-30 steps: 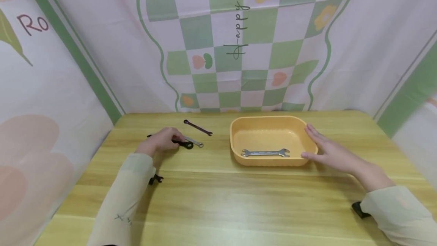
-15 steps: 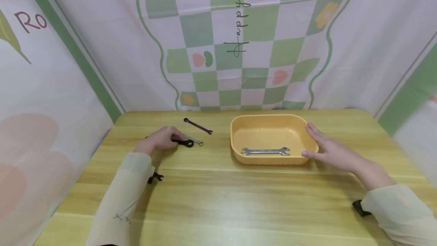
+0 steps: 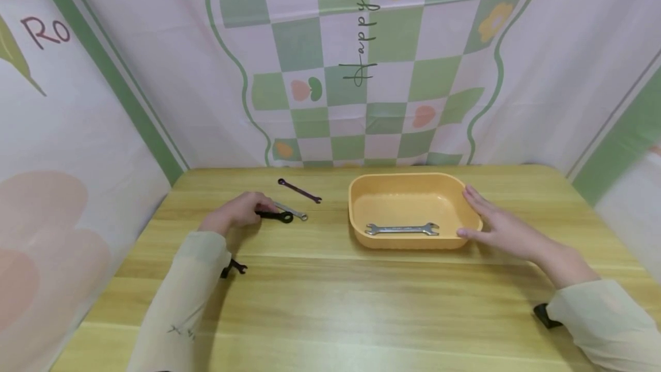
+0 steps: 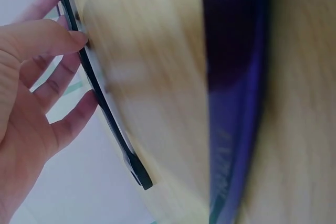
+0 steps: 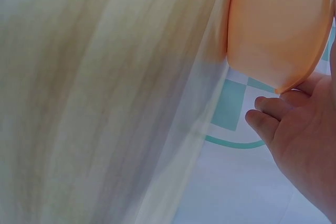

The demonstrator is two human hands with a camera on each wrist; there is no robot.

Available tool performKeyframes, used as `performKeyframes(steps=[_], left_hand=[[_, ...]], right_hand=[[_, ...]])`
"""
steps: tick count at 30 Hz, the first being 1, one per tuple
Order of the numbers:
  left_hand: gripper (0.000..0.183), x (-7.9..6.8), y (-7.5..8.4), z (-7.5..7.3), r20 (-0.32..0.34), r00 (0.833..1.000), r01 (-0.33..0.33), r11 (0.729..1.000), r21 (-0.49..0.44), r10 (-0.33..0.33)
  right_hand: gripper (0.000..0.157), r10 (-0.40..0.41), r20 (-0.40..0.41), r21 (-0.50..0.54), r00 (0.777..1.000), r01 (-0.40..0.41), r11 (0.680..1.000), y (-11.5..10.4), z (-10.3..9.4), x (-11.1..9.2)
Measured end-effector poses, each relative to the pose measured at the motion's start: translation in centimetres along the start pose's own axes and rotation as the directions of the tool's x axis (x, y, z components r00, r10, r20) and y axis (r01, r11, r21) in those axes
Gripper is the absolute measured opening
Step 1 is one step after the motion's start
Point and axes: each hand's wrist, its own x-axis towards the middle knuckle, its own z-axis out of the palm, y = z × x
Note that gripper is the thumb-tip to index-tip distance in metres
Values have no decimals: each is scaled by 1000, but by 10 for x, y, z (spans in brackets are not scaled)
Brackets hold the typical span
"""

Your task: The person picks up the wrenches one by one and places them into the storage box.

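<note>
My left hand (image 3: 240, 209) pinches a black ring-ended wrench (image 3: 275, 216) at the left of the table, thumb on one side and fingers on the other; the hand covers its far part. A silver wrench (image 3: 290, 210) lies right behind it. Further back is a purple combination wrench (image 3: 300, 190). Beside the left cuff shows the jaw of a dark wrench (image 3: 238, 267); a purple-blue wrench (image 4: 231, 108) looms large and blurred in the left wrist view. My right hand (image 3: 503, 231) rests its straight fingers and thumb on the yellow bin's (image 3: 403, 243) right end. A silver double open-ended wrench (image 3: 401, 229) lies inside.
The wooden table (image 3: 351, 303) ends at the back against a hanging checked cloth (image 3: 346, 96). More printed cloth (image 3: 77, 131) hangs along the left side. The bin's walls rise above the tabletop on the right half.
My left hand has shifted slightly left along the black wrench, so more of its handle shows. The right hand and the bin stay in place. The head view has tilted slightly.
</note>
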Motion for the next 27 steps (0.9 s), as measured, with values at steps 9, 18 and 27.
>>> performKeyframes(steps=[9, 18, 27], left_hand=[[58, -1, 2, -1, 3, 1000, -18, 1000, 12, 18], [64, 0, -1, 1, -7, 999, -48, 998, 51, 49], [65, 0, 1, 0, 11, 999, -31, 998, 47, 31]], right_hand=[[88, 3, -3, 4, 1000, -3, 1000, 2, 1, 0], [88, 4, -5, 7, 1000, -4, 1000, 1, 0, 0], [87, 7, -1, 12, 1000, -7, 1000, 0, 0, -1]])
